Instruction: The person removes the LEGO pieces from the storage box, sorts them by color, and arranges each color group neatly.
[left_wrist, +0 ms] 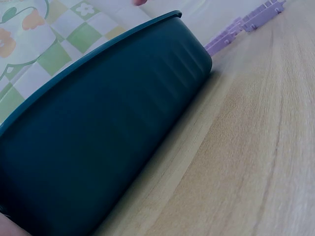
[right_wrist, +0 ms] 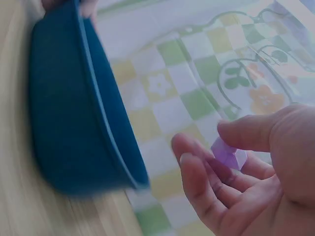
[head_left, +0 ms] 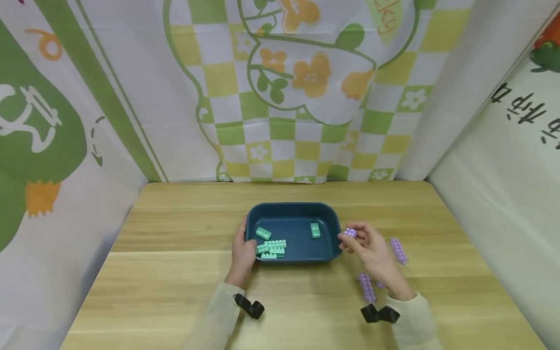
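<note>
A dark blue rectangular tub [head_left: 297, 258] rests on the table with several mint-green building bricks [head_left: 275, 244] gathered at its left end and one green brick [head_left: 315, 230] toward its right. My left hand [head_left: 243, 253] grips the tub's left end, thumb over the rim. Just off the right end, my right hand [head_left: 372, 250] holds a small purple building brick [right_wrist: 229, 153] between thumb and fingers. In the right wrist view this brick is beside the tub's rim, apart from it. On the table near my right forearm lie more purple bricks [head_left: 366, 288].
Another row of purple bricks [head_left: 398, 251] lies to the right of my right hand. The wooden table [head_left: 175, 218] meets a patterned curtain [head_left: 280, 146] at the back, and hanging cloths border both sides.
</note>
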### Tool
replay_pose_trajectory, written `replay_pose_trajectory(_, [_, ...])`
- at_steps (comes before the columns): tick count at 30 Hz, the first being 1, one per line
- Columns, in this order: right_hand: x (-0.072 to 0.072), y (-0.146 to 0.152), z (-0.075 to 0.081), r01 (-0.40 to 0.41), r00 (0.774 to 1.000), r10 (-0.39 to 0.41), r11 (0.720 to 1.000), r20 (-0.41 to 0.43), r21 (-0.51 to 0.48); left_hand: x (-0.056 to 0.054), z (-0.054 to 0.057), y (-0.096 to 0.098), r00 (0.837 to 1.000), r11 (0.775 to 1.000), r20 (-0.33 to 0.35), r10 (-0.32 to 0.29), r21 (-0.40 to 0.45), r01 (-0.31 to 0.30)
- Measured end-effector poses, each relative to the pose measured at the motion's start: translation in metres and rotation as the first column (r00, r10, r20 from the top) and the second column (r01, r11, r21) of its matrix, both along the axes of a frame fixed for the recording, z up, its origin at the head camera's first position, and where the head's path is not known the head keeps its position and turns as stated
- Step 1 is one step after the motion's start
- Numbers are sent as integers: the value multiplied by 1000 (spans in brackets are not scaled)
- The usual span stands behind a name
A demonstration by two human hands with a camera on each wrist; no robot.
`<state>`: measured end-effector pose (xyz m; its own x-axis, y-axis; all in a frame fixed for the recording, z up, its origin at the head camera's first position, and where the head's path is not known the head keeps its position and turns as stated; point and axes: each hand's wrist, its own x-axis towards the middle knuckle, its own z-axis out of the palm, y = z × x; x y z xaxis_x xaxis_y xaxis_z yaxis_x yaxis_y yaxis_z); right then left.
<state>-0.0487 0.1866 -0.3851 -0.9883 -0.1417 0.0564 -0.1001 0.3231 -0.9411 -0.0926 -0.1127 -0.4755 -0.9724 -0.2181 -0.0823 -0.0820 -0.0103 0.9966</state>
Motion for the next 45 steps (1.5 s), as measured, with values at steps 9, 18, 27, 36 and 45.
replay_pose_trajectory(9, [58, 65, -11, 275, 950, -179, 867, -256, 416, 0, 0, -3, 1000, 1000, -14, -20, 16, 20])
replay_pose_trajectory(18, [79, 104, -51, 245, 969, -180, 754, -167, 609, -3, 0, -6, 1000, 1000, -14, 0, 8, 0])
replay_pose_trajectory(27, [75, 103, -61, 163, 982, -185, 756, -32, 634, -3, 1, -6, 1000, 1000, -16, 1, 23, -1])
replay_pose_trajectory(36, [73, 103, -64, 140, 986, -166, 747, -22, 650, -3, 4, -4, 1000, 999, -6, -7, 37, 7])
replay_pose_trajectory(45, [76, 110, -57, 120, 982, -188, 753, 36, 647, -3, -1, -3, 1000, 999, -30, -9, 46, 11])
